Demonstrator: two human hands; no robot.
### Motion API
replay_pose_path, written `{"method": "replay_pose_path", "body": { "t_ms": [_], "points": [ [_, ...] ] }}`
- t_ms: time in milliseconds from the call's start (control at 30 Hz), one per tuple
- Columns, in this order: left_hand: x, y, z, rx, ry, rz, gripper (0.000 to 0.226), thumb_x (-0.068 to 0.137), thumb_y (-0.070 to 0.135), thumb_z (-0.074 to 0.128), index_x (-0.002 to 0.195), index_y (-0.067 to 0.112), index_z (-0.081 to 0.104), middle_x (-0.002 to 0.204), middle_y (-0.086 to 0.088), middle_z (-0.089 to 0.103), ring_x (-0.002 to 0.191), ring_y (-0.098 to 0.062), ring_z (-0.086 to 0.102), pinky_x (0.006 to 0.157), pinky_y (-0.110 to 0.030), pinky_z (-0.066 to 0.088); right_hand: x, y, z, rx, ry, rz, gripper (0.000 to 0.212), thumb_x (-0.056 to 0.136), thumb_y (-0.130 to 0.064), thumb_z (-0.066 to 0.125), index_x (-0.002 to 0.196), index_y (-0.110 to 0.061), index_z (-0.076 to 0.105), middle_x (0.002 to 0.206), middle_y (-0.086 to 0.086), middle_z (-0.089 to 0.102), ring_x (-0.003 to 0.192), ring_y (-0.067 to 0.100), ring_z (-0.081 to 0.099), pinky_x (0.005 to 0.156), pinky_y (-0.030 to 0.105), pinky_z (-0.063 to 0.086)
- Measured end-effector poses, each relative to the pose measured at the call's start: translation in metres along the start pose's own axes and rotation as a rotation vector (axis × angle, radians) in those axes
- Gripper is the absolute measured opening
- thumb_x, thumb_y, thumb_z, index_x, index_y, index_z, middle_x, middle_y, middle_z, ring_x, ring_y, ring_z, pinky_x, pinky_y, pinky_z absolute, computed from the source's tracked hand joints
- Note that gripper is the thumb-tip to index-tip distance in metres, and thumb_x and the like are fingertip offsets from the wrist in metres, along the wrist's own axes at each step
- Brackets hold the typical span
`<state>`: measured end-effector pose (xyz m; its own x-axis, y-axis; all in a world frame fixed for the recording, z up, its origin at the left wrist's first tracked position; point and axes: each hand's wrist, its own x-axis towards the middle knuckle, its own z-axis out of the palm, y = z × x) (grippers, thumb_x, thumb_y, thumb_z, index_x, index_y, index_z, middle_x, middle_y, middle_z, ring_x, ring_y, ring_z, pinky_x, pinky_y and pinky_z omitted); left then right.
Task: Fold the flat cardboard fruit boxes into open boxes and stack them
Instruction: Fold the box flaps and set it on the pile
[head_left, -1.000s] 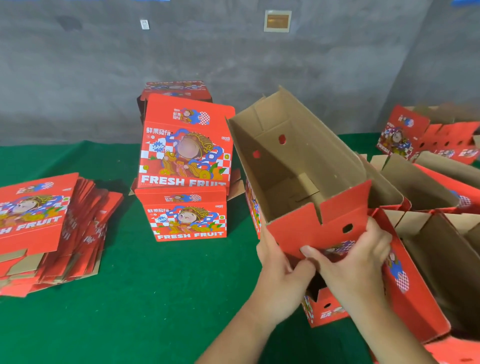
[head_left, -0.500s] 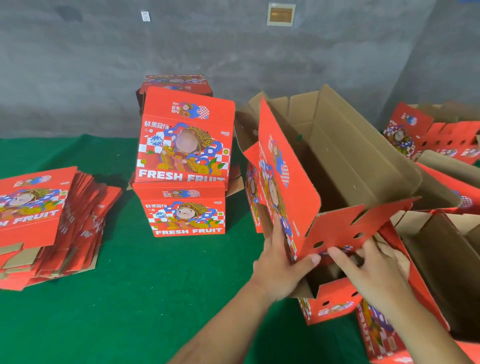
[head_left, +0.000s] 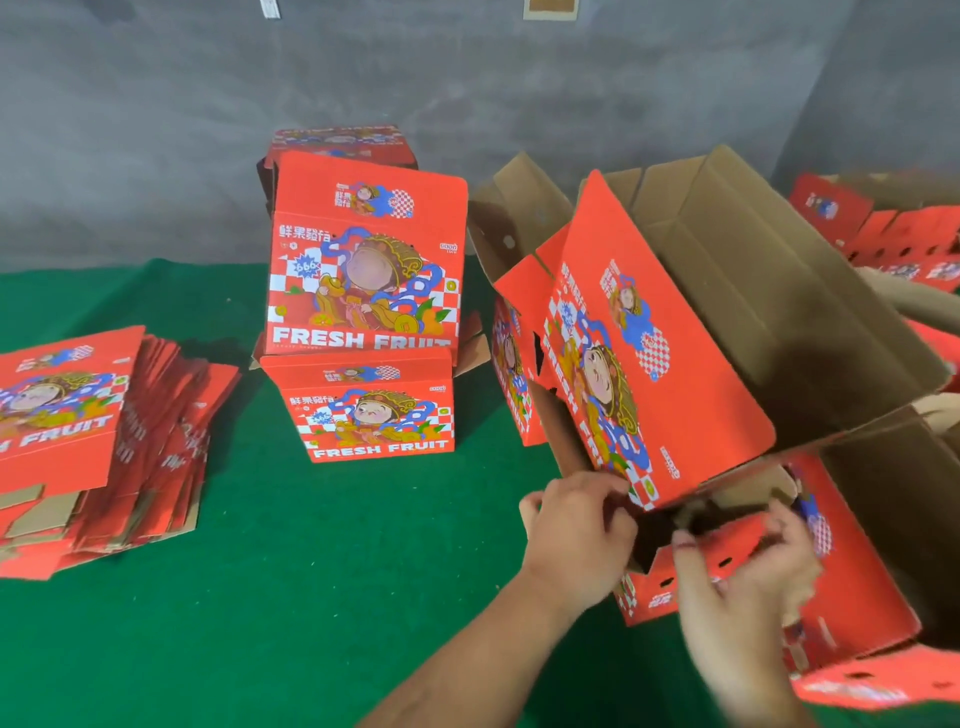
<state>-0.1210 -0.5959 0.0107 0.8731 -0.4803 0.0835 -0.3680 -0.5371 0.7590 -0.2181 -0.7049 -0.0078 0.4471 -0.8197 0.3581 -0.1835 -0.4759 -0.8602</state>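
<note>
Box (head_left: 675, 332) under assembly sits tilted at right of the table (head_left: 311, 597), its printed red face turned toward the camera and its brown interior open upward; nothing visible inside it. Left hand (head_left: 579, 535) grips the lower near corner of that box, fingers curled over the edge. Right hand (head_left: 748, 587) is blurred; fingers appear curled round a red perforated flap (head_left: 722, 551) at the box's lower edge. Beneath and to the right, further open boxes (head_left: 883, 519) lie nested and overlapping, brown insides showing, contents not discernible. A second group of red boxes (head_left: 883, 228) sits at far right near the wall. At centre, a stack (head_left: 363, 322) of folded boxes marked FRESH FRUIT: a larger one leaning on a smaller one, another behind. At left, a pile of flats (head_left: 104, 441) lies fanned on the green table, well apart from the hands. Grey wall (head_left: 156, 130) behind.
</note>
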Motion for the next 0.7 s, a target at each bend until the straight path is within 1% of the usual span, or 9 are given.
{"method": "replay_pose_path", "body": {
  "t_ms": [67,100,167,233,333,400,467,567,700],
  "points": [
    [-0.005,-0.004,-0.007,-0.156,0.072,-0.008,0.041,0.092,0.032,0.049,0.132,0.04,0.055,0.12,0.023,0.064,0.119,-0.004,0.054,0.096,-0.032,0.026,-0.04,-0.001,0.015,0.082,-0.105,-0.12,0.083,0.068,-0.044,0.065,0.14,-0.011,0.039,0.129,0.009,0.044,0.124,0.041,0.044,0.106,0.057,0.034],
    [-0.009,-0.007,-0.01,-0.258,0.086,-0.011,0.045,0.094,0.031,0.051,0.138,0.04,0.05,0.116,0.023,0.065,0.118,-0.004,0.057,0.1,-0.034,0.033,-0.056,-0.002,0.022,0.114,-0.181,-0.155,0.078,0.071,-0.039,0.068,0.139,-0.013,0.041,0.128,0.001,0.044,0.122,0.034,0.046,0.105,0.058,0.038],
    [-0.017,-0.013,-0.015,-0.445,0.092,-0.011,0.044,0.101,0.025,0.053,0.143,0.038,0.048,0.112,0.022,0.066,0.113,-0.002,0.061,0.103,-0.034,0.044,-0.074,-0.007,0.034,0.181,-0.327,-0.191,0.072,0.074,-0.024,0.075,0.138,-0.018,0.044,0.133,-0.007,0.047,0.126,0.024,0.048,0.106,0.057,0.041],
    [-0.023,-0.022,-0.021,-0.579,0.089,-0.048,0.034,0.105,0.021,0.053,0.135,0.035,0.055,0.107,0.022,0.068,0.107,0.0,0.064,0.099,-0.025,0.049,-0.076,-0.015,0.043,0.162,-0.418,-0.247,0.069,0.076,-0.014,0.073,0.14,-0.02,0.047,0.14,-0.006,0.049,0.133,0.022,0.046,0.11,0.055,0.041],
    [-0.035,-0.044,-0.035,-0.648,0.062,-0.135,0.023,0.106,0.02,0.052,0.115,0.038,0.063,0.105,0.024,0.07,0.104,0.007,0.063,0.094,-0.013,0.045,-0.081,-0.029,0.049,0.068,-0.42,-0.246,0.062,0.078,-0.013,0.066,0.138,-0.023,0.052,0.136,-0.01,0.054,0.133,0.015,0.043,0.111,0.051,0.041],
    [-0.041,-0.061,-0.049,-0.644,0.037,-0.16,0.022,0.106,0.02,0.052,0.111,0.037,0.065,0.105,0.023,0.07,0.101,0.006,0.063,0.095,-0.017,0.046,-0.088,-0.043,0.057,0.016,-0.377,-0.315,0.058,0.079,-0.016,0.062,0.137,-0.024,0.053,0.136,-0.016,0.051,0.135,0.004,0.038,0.116,0.037,0.033],
    [-0.041,-0.076,-0.07,-0.668,0.043,-0.174,0.022,0.106,0.02,0.052,0.112,0.034,0.067,0.106,0.018,0.07,0.102,0.0,0.064,0.099,-0.025,0.049,-0.1,-0.063,0.075,-0.011,-0.378,-0.374,0.057,0.081,-0.02,0.056,0.137,-0.021,0.053,0.14,-0.016,0.05,0.136,0.001,0.037,0.116,0.026,0.026],
    [-0.045,-0.11,-0.116,-0.717,0.068,-0.203,0.025,0.106,0.016,0.049,0.115,0.026,0.07,0.108,0.011,0.073,0.106,-0.009,0.068,0.099,-0.028,0.052,-0.13,-0.099,0.12,0.074,-0.479,-0.325,0.056,0.08,-0.01,0.056,0.137,-0.014,0.055,0.138,-0.007,0.055,0.129,0.012,0.048,0.111,0.03,0.035],
    [-0.071,-0.176,-0.202,-0.784,0.168,-0.268,0.031,0.104,0.009,0.047,0.107,0.026,0.074,0.105,0.005,0.076,0.101,-0.015,0.071,0.087,-0.022,0.055,-0.199,-0.158,0.189,0.174,-0.622,-0.263,0.058,0.079,-0.002,0.057,0.135,-0.014,0.056,0.132,-0.008,0.054,0.123,0.011,0.052,0.106,0.025,0.039]
  ]
}}
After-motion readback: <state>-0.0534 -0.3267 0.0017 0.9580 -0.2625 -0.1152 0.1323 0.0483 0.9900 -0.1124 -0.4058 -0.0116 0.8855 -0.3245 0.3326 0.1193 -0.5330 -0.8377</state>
